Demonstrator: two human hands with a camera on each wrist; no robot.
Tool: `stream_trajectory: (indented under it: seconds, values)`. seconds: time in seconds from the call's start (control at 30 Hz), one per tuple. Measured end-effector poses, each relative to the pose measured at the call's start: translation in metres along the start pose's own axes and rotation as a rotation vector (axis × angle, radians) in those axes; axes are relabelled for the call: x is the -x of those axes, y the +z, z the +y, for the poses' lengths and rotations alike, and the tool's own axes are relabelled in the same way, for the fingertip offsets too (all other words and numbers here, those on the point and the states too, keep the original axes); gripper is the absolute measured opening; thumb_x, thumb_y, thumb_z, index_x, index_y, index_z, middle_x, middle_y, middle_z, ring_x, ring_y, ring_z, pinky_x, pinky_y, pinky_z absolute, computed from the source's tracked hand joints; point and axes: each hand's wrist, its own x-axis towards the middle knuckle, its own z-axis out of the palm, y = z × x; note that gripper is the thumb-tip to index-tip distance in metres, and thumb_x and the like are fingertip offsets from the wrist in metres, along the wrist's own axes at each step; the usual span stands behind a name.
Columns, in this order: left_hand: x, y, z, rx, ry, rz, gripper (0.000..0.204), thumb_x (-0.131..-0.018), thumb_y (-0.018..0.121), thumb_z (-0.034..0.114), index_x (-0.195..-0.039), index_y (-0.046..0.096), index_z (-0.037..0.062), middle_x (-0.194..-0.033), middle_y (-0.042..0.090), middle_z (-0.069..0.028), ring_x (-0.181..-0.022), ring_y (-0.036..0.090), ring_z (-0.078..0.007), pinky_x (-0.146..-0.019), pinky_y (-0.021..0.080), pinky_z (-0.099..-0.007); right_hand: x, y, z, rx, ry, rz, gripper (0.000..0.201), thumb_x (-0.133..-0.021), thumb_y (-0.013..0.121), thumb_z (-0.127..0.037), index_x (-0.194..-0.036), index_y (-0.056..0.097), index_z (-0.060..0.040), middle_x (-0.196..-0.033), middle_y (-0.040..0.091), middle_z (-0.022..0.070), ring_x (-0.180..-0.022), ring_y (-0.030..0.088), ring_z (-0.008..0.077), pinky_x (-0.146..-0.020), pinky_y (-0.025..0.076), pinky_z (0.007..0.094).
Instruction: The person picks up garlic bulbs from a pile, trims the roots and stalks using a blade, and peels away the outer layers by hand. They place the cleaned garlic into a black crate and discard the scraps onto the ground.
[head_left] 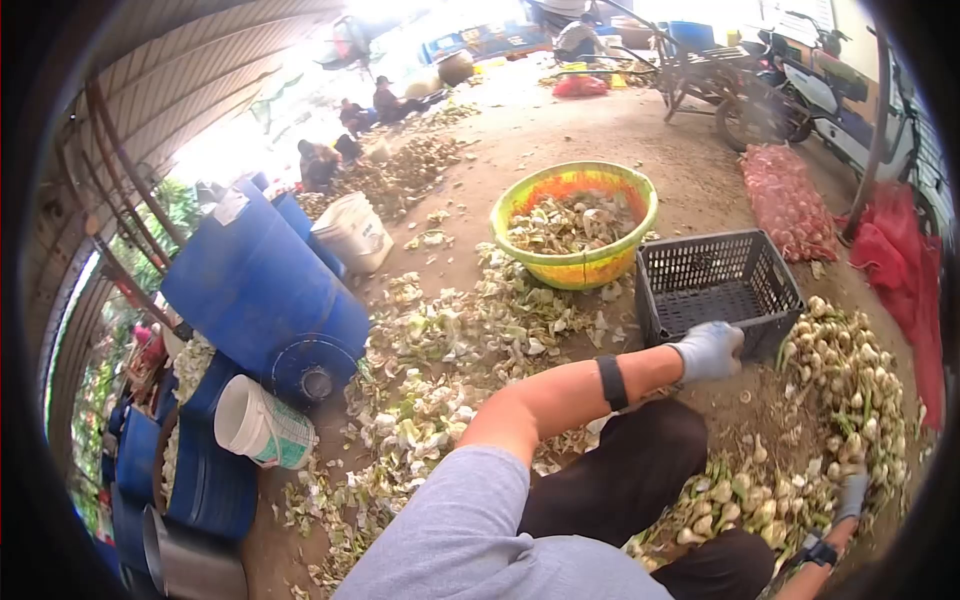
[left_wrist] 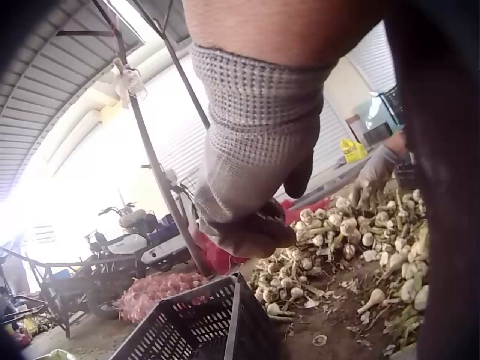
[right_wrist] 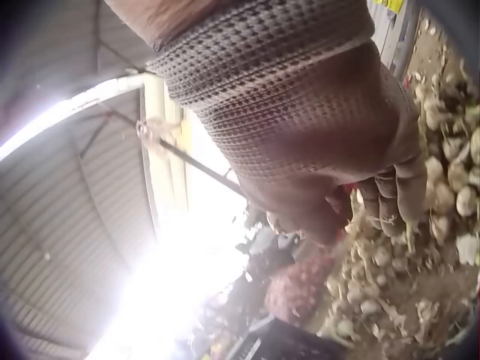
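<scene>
My left hand [head_left: 710,352], in a grey knit glove, hangs by the near rim of a black plastic crate [head_left: 700,265]. In the left wrist view its fingers [left_wrist: 247,236] curl inward, and the palm is hidden. My right hand [head_left: 850,495], gloved too, reaches down at the garlic pile [head_left: 845,375] on my right. Its fingers [right_wrist: 388,196] point down, fairly straight, among bulbs and stems in the right wrist view. Loose garlic bulbs [head_left: 760,510] with stems lie on the ground between my legs.
A yellow-green basin [head_left: 575,272] of trimmings stands beyond the crate, near a red net sack [head_left: 785,200]. Peelings [head_left: 470,330] cover the ground ahead. Blue barrels [head_left: 265,290] and a white bucket [head_left: 265,420] stand left. People sit farther back; a scooter [head_left: 850,120] is parked at right.
</scene>
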Motion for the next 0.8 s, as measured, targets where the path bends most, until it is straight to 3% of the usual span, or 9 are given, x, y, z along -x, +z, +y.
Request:
stream_trajectory:
  seconds: [0.03, 0.1, 0.23, 0.37, 0.4, 0.53, 0.63, 0.7, 0.8]
  values:
    - [-0.017, 0.013, -0.001, -0.048, 0.026, -0.052, 0.026, -0.072, 0.063, 0.022, -0.088, 0.065, 0.0019, -0.091, 0.067, -0.0205, -0.09, 0.065, -0.0358, -0.079, 0.051, -0.0429, -0.032, 0.042, 0.022, 0.31, -0.023, 0.333, 0.031, -0.099, 0.043, -0.022, -0.12, 0.058, -0.0055, -0.089, 0.061, 0.0035, -0.067, 0.055, 0.0156, -0.059, 0.047, 0.023]
    - [-0.053, 0.045, -0.001, -0.118, 0.07, -0.163, 0.027, -0.071, 0.062, 0.022, -0.089, 0.066, 0.002, -0.09, 0.068, -0.0202, -0.089, 0.066, -0.0361, -0.078, 0.051, -0.0437, -0.073, 0.11, 0.067, 0.87, -0.124, 0.398, 0.031, -0.092, 0.048, -0.015, -0.116, 0.06, 0.0014, -0.106, 0.064, 0.0099, -0.097, 0.059, 0.0243, -0.085, 0.047, 0.0334]
    - [-0.108, 0.127, 0.004, -0.121, 0.193, -0.51, 0.031, -0.071, 0.064, 0.026, -0.091, 0.068, 0.0022, -0.09, 0.069, -0.0189, -0.089, 0.066, -0.0351, -0.076, 0.052, -0.0439, -0.121, 0.195, 0.109, 1.391, -0.185, 0.026, 0.037, -0.084, 0.052, -0.007, -0.12, 0.059, -0.0073, -0.124, 0.058, 0.0209, -0.109, 0.058, 0.0357, -0.091, 0.046, 0.0396]
    - [-0.13, 0.211, 0.015, -0.09, 0.232, -0.644, 0.032, -0.072, 0.067, 0.03, -0.091, 0.071, 0.0044, -0.09, 0.069, -0.0175, -0.087, 0.067, -0.0336, -0.076, 0.052, -0.0422, -0.153, 0.148, 0.188, 1.575, 0.483, 0.08, 0.045, -0.072, 0.066, -0.011, -0.117, 0.061, -0.0094, -0.121, 0.058, 0.0216, -0.11, 0.055, 0.0409, -0.092, 0.047, 0.0443]
    - [-0.131, 0.229, 0.014, -0.067, 0.243, -0.676, 0.032, -0.071, 0.068, 0.03, -0.092, 0.071, 0.0045, -0.09, 0.069, -0.0173, -0.087, 0.067, -0.0336, -0.076, 0.052, -0.0419, -0.134, 0.18, 0.152, 1.777, 0.269, -0.165, 0.041, -0.073, 0.065, -0.014, -0.114, 0.062, -0.0094, -0.117, 0.059, 0.0208, -0.105, 0.057, 0.0421, -0.089, 0.048, 0.0459]
    - [-0.13, 0.259, 0.001, 0.017, 0.242, -0.772, 0.034, -0.072, 0.067, 0.025, -0.098, 0.07, 0.0042, -0.092, 0.069, -0.0176, -0.09, 0.066, -0.0349, -0.077, 0.052, -0.0425, -0.127, 0.174, 0.167, 1.671, 0.167, -0.086, 0.035, -0.074, 0.065, -0.015, -0.109, 0.063, -0.0085, -0.117, 0.058, 0.0224, -0.101, 0.059, 0.0423, -0.086, 0.048, 0.0471]
    - [-0.127, 0.27, -0.016, 0.124, 0.118, -0.717, 0.04, -0.073, 0.065, 0.023, -0.106, 0.065, 0.0016, -0.096, 0.068, -0.0201, -0.093, 0.065, -0.0372, -0.078, 0.051, -0.0444, -0.126, 0.127, 0.214, 1.125, 0.265, 0.12, 0.039, -0.078, 0.063, -0.014, -0.116, 0.061, -0.0055, -0.116, 0.057, 0.0258, -0.096, 0.059, 0.043, -0.084, 0.049, 0.0458]
    - [-0.121, 0.273, -0.007, 0.322, -0.038, -0.545, 0.056, -0.075, 0.065, 0.025, -0.123, 0.054, -0.0034, -0.111, 0.062, -0.0276, -0.102, 0.061, -0.0407, -0.084, 0.05, -0.0456, -0.104, 0.184, 0.153, 1.307, 0.009, 0.338, 0.047, -0.081, 0.063, -0.014, -0.125, 0.056, 0.0, -0.118, 0.057, 0.0266, -0.1, 0.06, 0.0411, -0.088, 0.049, 0.0415]
    - [-0.116, 0.273, 0.008, 0.518, 0.009, -0.467, 0.073, -0.082, 0.069, 0.037, -0.139, 0.04, 0.001, -0.124, 0.056, -0.0222, -0.108, 0.058, -0.0302, -0.087, 0.05, -0.0393, -0.086, 0.201, 0.132, 0.837, -0.284, 0.595, 0.064, -0.083, 0.067, -0.017, -0.138, 0.041, 0.0021, -0.131, 0.052, 0.0197, -0.12, 0.051, 0.03, -0.1, 0.043, 0.0392]
